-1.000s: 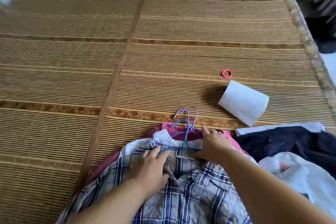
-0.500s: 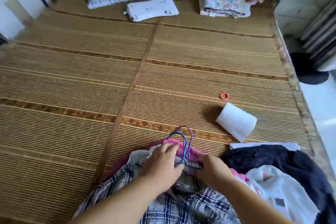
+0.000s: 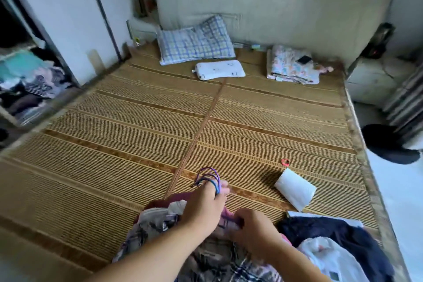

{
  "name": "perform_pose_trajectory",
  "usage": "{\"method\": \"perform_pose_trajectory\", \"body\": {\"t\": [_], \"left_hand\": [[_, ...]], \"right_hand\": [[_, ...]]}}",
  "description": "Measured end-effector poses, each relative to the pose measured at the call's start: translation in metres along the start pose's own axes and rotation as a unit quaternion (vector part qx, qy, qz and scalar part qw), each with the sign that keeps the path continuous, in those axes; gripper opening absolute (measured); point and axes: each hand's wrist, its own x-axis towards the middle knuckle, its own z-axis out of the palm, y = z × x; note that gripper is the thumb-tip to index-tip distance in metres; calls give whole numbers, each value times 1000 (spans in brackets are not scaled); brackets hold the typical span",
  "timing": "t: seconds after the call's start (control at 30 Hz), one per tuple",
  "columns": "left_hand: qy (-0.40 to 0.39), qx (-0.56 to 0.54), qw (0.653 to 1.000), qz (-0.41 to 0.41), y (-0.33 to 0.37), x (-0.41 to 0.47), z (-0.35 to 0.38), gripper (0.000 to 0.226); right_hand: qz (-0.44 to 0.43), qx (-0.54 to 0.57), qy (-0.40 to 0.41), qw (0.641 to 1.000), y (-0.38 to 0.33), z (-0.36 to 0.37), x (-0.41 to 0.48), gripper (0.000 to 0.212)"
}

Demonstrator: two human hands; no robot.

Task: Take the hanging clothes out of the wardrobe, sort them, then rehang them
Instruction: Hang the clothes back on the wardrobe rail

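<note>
Covering most of the frame, we log a woven mat (image 3: 137, 144). At the left edge stands the open wardrobe (image 3: 27, 80), with jumbled cloth on its shelf.

The bottom centre holds the task's clothes in a heap on the mat:
- a plaid shirt (image 3: 240, 265)
- a pink garment (image 3: 229, 216)
- to the right, a dark garment (image 3: 332, 233) and a white garment (image 3: 329, 256)

At the top centre lie a checked pillow (image 3: 196, 41), a folded floral blanket (image 3: 290, 65) and a small white pillow (image 3: 219, 70).

A white roll (image 3: 295, 189) lies at the lower right.

Our left hand (image 3: 203, 204) grips the purple and blue hanger hooks (image 3: 209, 177), which stick out past its fingers. Our right hand (image 3: 254, 229) curls its fingers into the pink garment.

A red ring (image 3: 285, 162) lies just above the roll.
</note>
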Motion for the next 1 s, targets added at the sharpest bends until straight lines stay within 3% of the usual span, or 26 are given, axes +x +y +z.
{"method": "perform_pose_trajectory", "body": {"t": [0.23, 0.4, 0.73, 0.8, 1.0], "left_hand": [[136, -252, 958, 23, 62, -87, -81, 40], [245, -362, 894, 102, 107, -153, -168, 14], [350, -407, 828, 164, 98, -255, -344, 11], [341, -442, 812, 171, 88, -266, -379, 21], [413, -453, 775, 157, 13, -304, -513, 20]], "right_hand": [[-135, -18, -34, 990, -94, -43, -61, 39], [-236, -31, -52, 970, -193, -76, -100, 33], [-436, -152, 23, 887, -389, -46, -129, 29], [-462, -166, 28, 871, -424, -31, -127, 34], [-494, -166, 27, 853, -574, 47, -112, 31]]}}
